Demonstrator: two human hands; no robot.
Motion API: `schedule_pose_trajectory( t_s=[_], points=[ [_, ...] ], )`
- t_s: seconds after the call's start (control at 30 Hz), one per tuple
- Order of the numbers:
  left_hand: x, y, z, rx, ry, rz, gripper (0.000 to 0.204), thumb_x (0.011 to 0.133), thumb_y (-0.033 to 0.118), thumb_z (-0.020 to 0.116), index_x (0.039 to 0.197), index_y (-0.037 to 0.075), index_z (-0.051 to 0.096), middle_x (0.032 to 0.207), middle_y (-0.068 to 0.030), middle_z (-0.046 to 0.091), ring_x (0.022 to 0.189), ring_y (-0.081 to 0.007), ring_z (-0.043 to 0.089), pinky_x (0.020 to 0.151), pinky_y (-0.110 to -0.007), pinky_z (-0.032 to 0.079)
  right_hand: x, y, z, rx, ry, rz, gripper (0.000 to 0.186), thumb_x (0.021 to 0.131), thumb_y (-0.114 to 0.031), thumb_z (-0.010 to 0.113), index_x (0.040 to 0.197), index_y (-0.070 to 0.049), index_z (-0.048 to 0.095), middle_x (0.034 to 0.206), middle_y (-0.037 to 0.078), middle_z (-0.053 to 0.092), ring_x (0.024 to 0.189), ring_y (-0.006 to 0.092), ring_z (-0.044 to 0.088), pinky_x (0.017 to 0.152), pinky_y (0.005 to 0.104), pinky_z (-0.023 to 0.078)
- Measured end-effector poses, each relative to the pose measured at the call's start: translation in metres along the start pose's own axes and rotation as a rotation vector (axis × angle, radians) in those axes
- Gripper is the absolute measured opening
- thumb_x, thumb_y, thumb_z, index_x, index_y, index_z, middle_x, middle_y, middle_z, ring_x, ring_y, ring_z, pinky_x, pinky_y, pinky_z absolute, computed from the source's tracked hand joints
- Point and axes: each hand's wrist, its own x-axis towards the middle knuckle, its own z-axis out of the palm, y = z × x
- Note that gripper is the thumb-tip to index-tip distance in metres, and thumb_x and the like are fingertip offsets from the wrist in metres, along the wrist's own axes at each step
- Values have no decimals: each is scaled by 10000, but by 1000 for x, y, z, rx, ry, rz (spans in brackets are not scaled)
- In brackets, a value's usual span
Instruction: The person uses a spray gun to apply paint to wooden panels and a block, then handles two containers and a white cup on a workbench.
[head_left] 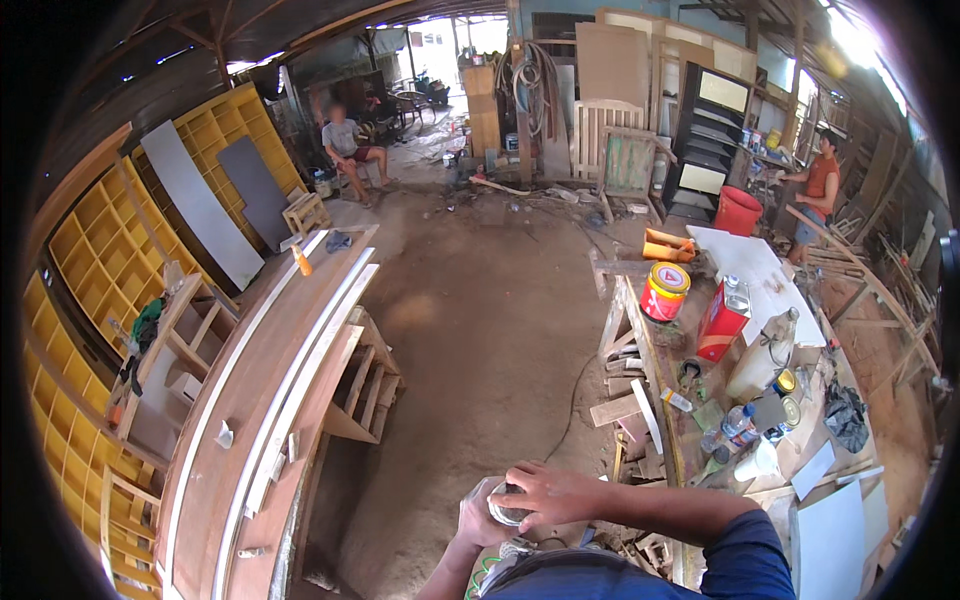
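Small can [507, 505]; left hand [478, 520] cups it beneath; right hand [555, 495] fingers curled over its top

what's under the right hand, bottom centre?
The right hand lies over the top of a small clear container that the left hand grips from below. Its contents and lid are covered by the fingers.

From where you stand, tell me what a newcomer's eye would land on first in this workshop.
First, the right hand clamped over the top of a small clear container that the left hand grips from below, at the bottom centre. Next, the long wooden boards stretching away on the left, backed by yellow shelving. On the right, a cluttered workbench carries a red and yellow can and a red carton.
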Motion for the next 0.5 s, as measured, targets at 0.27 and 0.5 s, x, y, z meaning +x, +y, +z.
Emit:
schedule_pose_trajectory(
  t_s=[0.27, 0.5],
  points=[
    [4, -5, -5, 46, -98, 9, 788, 549, 338, 1004, 1214, 71, 679, 1129, -146, 745, 1015, -379, 746, 845, -456, 608, 4, -2, -5, -63, -20, -51, 732, 850, -360, 797, 1478, -67, 563, 1254, 199, 570, 1189, 374, 573, 1035, 481, 495],
    [15, -7, -9, 57, -32, -25, 784, 553, 391, 1008, 1193, 70, 687, 1106, -155, 748, 986, -375, 754, 840, -458, 611, -2, 4, 0, -25, 65, 151, 835, 885, -541, 754, 1579, -161, 485, 1419, 177, 559, 1314, 378, 543, 1125, 503, 460]
  ],
)
